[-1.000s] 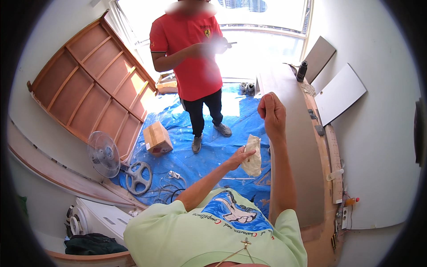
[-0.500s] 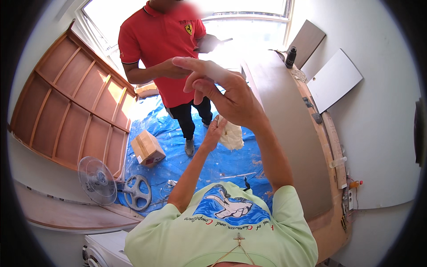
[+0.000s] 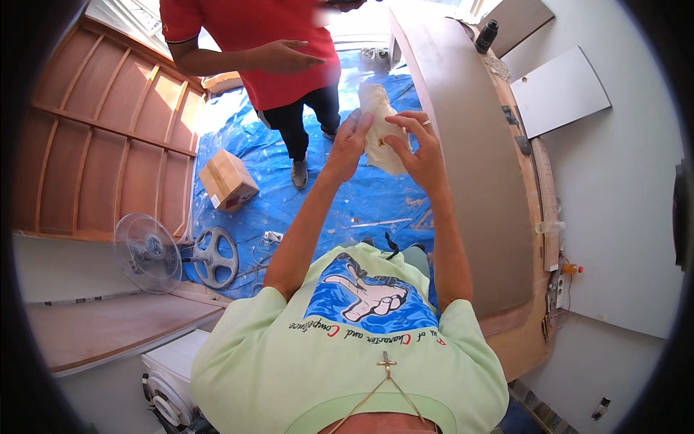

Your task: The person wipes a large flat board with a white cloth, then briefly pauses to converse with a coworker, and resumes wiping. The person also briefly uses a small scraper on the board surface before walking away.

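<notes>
A crumpled cream cloth with a small brown stain hangs in front of me above the blue sheet. My left hand grips its left edge, thumb lying over the front. On the cloth's right side, my right hand has its fingers bent and apart. Its fingertips overlap the cloth in view; whether they touch it, I cannot tell. A ring shows on one of its fingers.
A person in a red shirt stands ahead, one hand held out. A cardboard box and a standing fan are at left on the blue sheet. A long brown panel runs along my right.
My right hand has come down from high in front to the cloth's right side. The cloth and my left hand are higher in view. The view has shifted.
</notes>
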Motion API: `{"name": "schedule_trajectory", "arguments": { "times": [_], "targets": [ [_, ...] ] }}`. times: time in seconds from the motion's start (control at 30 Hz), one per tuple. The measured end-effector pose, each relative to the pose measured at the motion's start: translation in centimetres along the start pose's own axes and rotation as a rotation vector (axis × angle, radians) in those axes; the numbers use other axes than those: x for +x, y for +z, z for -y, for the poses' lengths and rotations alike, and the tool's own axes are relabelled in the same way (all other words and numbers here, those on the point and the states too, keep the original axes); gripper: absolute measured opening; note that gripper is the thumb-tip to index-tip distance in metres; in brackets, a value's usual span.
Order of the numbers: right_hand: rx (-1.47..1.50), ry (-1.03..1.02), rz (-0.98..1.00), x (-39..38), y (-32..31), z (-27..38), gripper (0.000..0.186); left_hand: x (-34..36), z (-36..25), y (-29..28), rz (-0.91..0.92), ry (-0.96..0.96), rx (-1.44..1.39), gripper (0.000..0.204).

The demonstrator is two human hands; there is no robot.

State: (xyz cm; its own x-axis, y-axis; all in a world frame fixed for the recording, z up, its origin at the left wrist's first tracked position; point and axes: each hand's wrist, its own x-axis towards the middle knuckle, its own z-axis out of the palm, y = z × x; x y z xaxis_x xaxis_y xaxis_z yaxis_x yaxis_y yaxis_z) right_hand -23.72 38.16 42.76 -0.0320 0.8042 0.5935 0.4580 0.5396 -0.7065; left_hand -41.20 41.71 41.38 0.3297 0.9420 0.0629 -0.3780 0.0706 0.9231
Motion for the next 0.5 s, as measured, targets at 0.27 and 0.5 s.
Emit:
{"name": "schedule_trajectory", "arguments": {
  "times": [0.27,0.5],
  "targets": [
    [-0.196,-0.145,-0.039,-2.5,-0.9,-1.9,0.018,0.1,2.7,2.1,-0.123,0.026,0.035,0.033],
    [-0.017,-0.098,-0.077,-5.0,-3.2,-3.6,0.008,0.8,5.9,4.6,-0.223,-0.046,-0.023,0.033]
  ]
}}
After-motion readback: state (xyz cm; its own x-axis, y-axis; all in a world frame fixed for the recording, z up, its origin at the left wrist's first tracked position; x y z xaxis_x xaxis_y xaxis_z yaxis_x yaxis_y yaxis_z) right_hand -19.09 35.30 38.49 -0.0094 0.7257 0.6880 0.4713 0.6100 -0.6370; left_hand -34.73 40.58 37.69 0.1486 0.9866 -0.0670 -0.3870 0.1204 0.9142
